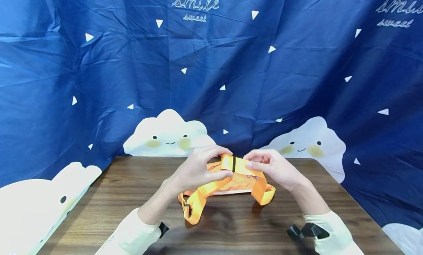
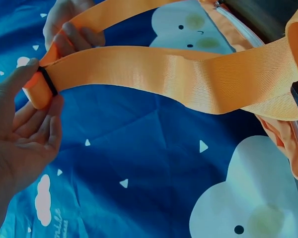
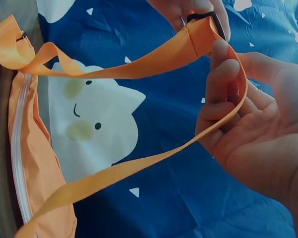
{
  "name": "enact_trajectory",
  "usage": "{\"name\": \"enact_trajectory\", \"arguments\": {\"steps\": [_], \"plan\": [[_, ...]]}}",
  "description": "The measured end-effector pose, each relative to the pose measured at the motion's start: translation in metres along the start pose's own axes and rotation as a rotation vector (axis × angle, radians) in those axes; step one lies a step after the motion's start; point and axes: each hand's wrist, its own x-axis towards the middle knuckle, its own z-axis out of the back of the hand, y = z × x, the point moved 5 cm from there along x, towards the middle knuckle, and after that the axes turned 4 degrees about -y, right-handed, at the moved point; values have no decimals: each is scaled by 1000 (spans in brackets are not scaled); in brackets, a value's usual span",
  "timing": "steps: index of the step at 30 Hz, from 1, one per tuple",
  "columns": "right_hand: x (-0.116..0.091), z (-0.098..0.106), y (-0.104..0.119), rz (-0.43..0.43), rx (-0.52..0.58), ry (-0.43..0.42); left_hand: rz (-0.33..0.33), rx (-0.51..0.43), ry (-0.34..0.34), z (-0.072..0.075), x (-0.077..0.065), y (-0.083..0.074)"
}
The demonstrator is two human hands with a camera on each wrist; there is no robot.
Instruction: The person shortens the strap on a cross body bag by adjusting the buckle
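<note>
An orange bag (image 1: 239, 184) with a white zipper (image 3: 21, 148) lies on the table, its orange webbing strap (image 2: 139, 67) lifted above it. The left hand (image 1: 198, 167) pinches a fold of the strap beside a black slider buckle (image 1: 234, 164), thumb on one edge and fingers on the other. Just right of the buckle, the right hand (image 1: 277, 169) pinches the strap between thumb and fingers. In the right wrist view the strap runs over the right hand's curled fingers (image 3: 223, 74) and down to the bag. Another black buckle (image 1: 188, 208) hangs on the strap's lower left loop.
The brown wooden table (image 1: 238, 233) extends around the bag, with its back edge just beyond the hands. Behind it hangs a blue cloth (image 1: 211, 71) printed with clouds and triangles. Black bands (image 1: 310, 231) sit at the wrists over pale sleeves (image 1: 333, 233).
</note>
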Motion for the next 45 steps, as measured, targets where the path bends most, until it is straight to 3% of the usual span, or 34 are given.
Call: {"name": "enact_trajectory", "arguments": {"steps": [13,26,38,45], "plan": [[3,-10,0,-18,6,8,7,27,38,-8,-1,0],[2,12,-11,-42,-5,32,28,40,27,0,2,-1],[5,-2,-7,-44,-5,23,63,45,87,-8,0,0],[1,3,-12,-22,23,57,53,62,56,-1,-2,-2]]}}
